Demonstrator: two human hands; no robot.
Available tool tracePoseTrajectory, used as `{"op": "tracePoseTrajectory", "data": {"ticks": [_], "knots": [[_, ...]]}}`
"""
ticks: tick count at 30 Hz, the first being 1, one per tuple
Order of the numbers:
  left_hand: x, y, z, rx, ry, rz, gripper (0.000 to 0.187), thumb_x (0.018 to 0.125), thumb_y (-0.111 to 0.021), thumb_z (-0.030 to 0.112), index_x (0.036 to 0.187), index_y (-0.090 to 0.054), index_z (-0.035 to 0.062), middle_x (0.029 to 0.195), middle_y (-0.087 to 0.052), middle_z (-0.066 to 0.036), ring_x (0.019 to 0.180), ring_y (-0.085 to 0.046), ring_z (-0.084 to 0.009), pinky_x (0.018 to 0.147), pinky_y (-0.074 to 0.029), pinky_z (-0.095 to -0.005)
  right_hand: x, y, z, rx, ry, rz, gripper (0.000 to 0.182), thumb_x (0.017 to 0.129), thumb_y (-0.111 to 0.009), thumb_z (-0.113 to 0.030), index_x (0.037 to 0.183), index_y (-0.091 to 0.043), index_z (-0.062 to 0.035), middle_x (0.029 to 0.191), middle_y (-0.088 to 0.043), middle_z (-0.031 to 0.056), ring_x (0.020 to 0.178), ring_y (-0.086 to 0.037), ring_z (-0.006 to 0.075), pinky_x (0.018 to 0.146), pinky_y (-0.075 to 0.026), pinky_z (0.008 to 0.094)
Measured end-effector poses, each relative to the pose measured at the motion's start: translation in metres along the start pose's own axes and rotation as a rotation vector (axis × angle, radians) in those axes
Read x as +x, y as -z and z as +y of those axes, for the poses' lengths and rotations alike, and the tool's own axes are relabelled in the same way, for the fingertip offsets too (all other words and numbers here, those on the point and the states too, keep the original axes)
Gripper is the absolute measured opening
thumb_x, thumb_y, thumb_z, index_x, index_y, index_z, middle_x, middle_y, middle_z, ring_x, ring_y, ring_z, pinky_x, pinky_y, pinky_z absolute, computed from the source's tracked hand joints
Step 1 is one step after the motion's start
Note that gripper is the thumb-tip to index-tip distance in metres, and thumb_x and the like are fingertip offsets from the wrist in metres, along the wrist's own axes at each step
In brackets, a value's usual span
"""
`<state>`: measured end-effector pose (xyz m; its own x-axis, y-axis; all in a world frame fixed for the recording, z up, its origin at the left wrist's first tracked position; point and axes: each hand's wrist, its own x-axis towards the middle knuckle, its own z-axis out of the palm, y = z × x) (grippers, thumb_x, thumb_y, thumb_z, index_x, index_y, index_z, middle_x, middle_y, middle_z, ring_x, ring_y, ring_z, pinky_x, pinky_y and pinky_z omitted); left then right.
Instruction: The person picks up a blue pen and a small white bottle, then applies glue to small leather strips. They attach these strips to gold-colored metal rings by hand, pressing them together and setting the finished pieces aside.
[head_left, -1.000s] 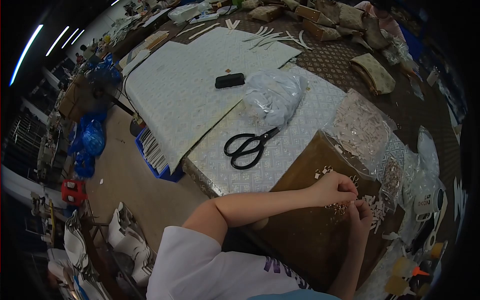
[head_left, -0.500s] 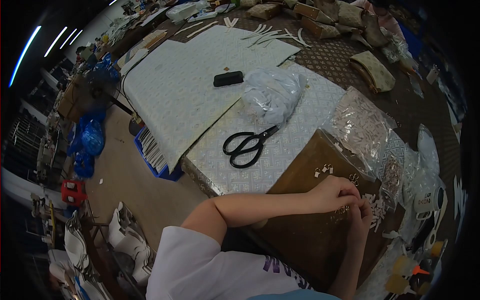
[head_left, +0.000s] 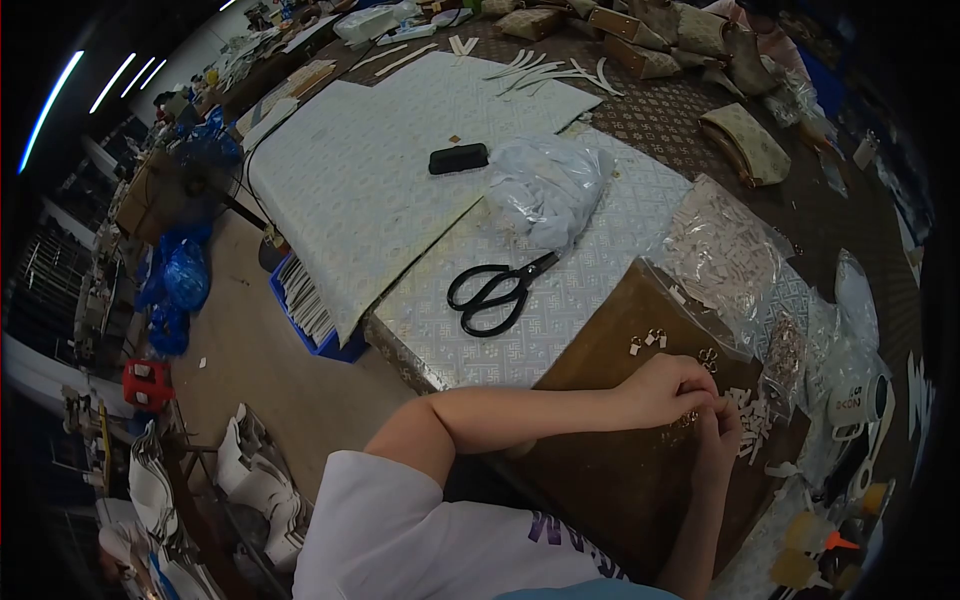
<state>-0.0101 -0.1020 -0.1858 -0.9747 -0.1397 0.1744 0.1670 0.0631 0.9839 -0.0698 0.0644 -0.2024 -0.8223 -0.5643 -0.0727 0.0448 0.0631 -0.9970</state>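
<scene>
My left hand (head_left: 662, 391) reaches in from the left over a brown board (head_left: 610, 480), its fingers curled into a pinch. My right hand (head_left: 717, 432) comes up from below, and its closed fingertips meet those of the left. Whatever lies between the fingers is too small to make out. Close around the hands are gold-coloured metal rings (head_left: 708, 357) and a heap of small pale strips (head_left: 752, 425). A few white tabs with metal rings (head_left: 648, 341) lie just beyond the left hand.
Black-handled scissors (head_left: 500, 290) lie past my left forearm. Beyond them are a plastic bag of white pieces (head_left: 545, 190) and a black block (head_left: 458, 158). A bag of pale strips (head_left: 720, 250) sits at the board's far edge. Glue bottles (head_left: 810, 540) stand at lower right.
Both hands stay nearly in place, with only a slight shift of the fingers. Nothing else visibly moves on the table.
</scene>
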Motion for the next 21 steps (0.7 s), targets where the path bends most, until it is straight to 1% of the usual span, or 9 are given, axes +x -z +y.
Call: {"op": "tracePoseTrajectory", "data": {"ticks": [2,7,9,11,13,15,18,19,21], "knots": [[-0.003,0.002,0.012,0.165,-0.147,0.023,0.010,0.081,-0.065,0.009,0.089,-0.066,0.0027,0.081,-0.063,-0.006,0.071,-0.059,-0.0130,0.062,-0.047,-0.0268,-0.001,-0.002,-0.005,0.006,0.030,-0.014,0.017,0.089,-0.054,-0.007,0.074,-0.048,-0.0054,0.071,-0.045,-0.0043,0.067,-0.039,0.0029,0.062,-0.032,0.0187],[0.011,0.025,0.012,-0.046,0.124,-0.083,0.012,0.083,-0.063,0.007,0.091,-0.065,-0.0002,0.077,-0.065,-0.005,0.067,-0.059,-0.0094,0.060,-0.047,-0.0240,-0.004,-0.010,-0.025,-0.073,0.003,-0.052,0.011,0.092,-0.051,-0.006,0.083,-0.056,-0.0030,0.072,-0.050,-0.0020,0.066,-0.044,0.0029,0.058,-0.035,0.0183],[0.019,0.041,0.016,0.195,0.092,-0.021,0.012,0.084,-0.062,0.008,0.090,-0.066,-0.0009,0.076,-0.066,-0.004,0.067,-0.058,-0.0080,0.062,-0.047,-0.0230,-0.002,-0.011,-0.026,-0.017,0.045,0.018,0.013,0.093,-0.048,-0.006,0.092,-0.060,-0.0011,0.074,-0.053,-0.0005,0.066,-0.048,0.0045,0.059,-0.038,0.0190],[0.024,0.054,0.012,0.344,0.178,-0.045,0.011,0.083,-0.062,0.008,0.088,-0.067,-0.0008,0.076,-0.066,-0.004,0.071,-0.058,-0.0070,0.066,-0.046,-0.0232,0.002,-0.005,-0.020,0.010,0.147,0.106,0.016,0.094,-0.045,-0.005,0.099,-0.060,-0.0006,0.077,-0.055,0.0004,0.068,-0.050,0.0064,0.062,-0.041,0.0197],[0.024,0.062,0.013,0.406,0.235,-0.138,0.010,0.082,-0.062,0.006,0.089,-0.066,-0.0010,0.078,-0.066,-0.006,0.070,-0.059,-0.0087,0.065,-0.046,-0.0233,0.005,0.001,-0.017,0.014,0.199,0.185,0.018,0.095,-0.043,-0.005,0.106,-0.057,-0.0015,0.079,-0.057,0.0010,0.070,-0.053,0.0069,0.064,-0.042,0.0197],[0.023,0.063,0.013,0.551,0.195,-0.145,0.011,0.081,-0.063,0.005,0.089,-0.066,-0.0008,0.081,-0.065,-0.007,0.069,-0.060,-0.0115,0.065,-0.047,-0.0239,0.005,0.003,-0.019,0.075,0.191,0.254,0.020,0.095,-0.044,-0.006,0.113,-0.051,-0.0016,0.084,-0.061,0.0039,0.072,-0.055,0.0071,0.067,-0.045,0.0197],[0.022,0.061,0.010,0.720,0.146,-0.086,0.010,0.079,-0.064,0.007,0.087,-0.068,0.0018,0.083,-0.062,-0.010,0.069,-0.060,-0.0205,0.065,-0.048,-0.0296,0.006,0.005,-0.024,0.192,0.158,0.300,0.018,0.094,-0.046,-0.005,0.111,-0.049,-0.0012,0.087,-0.063,0.0058,0.073,-0.057,0.0080,0.068,-0.048,0.0214],[0.022,0.060,0.010,0.770,0.132,-0.055,0.010,0.078,-0.064,0.008,0.085,-0.068,0.0030,0.083,-0.061,-0.011,0.070,-0.060,-0.0244,0.065,-0.048,-0.0323,0.005,0.006,-0.024,0.216,0.139,0.320,0.015,0.093,-0.049,-0.006,0.106,-0.051,0.0011,0.088,-0.064,0.0067,0.073,-0.058,0.0082,0.068,-0.049,0.0222],[0.025,0.049,0.016,0.732,0.107,0.007,0.010,0.077,-0.065,0.008,0.086,-0.068,0.0035,0.084,-0.060,-0.011,0.071,-0.060,-0.0249,0.066,-0.048,-0.0332,0.005,0.007,-0.023,0.243,0.108,0.304,0.014,0.091,-0.052,-0.007,0.103,-0.054,0.0016,0.088,-0.064,0.0056,0.074,-0.058,0.0075,0.068,-0.048,0.0213]]}}
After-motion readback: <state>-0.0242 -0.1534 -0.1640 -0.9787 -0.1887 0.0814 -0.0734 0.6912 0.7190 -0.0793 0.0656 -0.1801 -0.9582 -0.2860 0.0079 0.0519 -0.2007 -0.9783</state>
